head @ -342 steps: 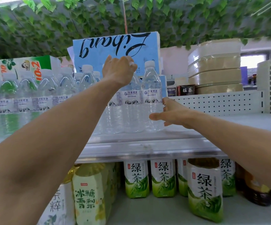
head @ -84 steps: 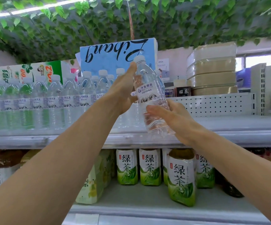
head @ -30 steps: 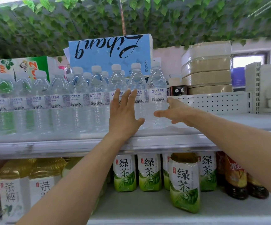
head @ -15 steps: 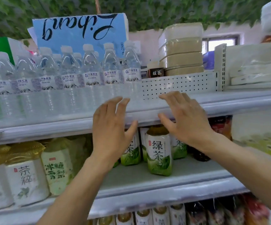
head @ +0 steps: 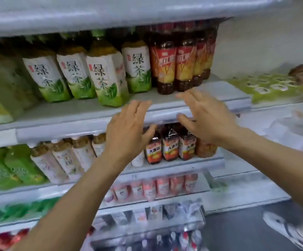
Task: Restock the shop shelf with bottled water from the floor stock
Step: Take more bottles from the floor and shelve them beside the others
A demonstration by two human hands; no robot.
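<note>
Both our hands are empty, fingers spread loose. Left hand (head: 129, 131) and right hand (head: 205, 118) hover side by side in front of the drinks shelf (head: 65, 113). The water stock is probably that blurry pack of bottles (head: 165, 238) straight down below us, upright I think, so neither hand's really nearer.

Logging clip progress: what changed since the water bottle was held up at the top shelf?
The bottle was set into the top-shelf row and let go. The left hand and right hand came down empty and open, and the view dropped to the lower shelves, the water now out of sight. The green tea bottles stand as before.
</note>
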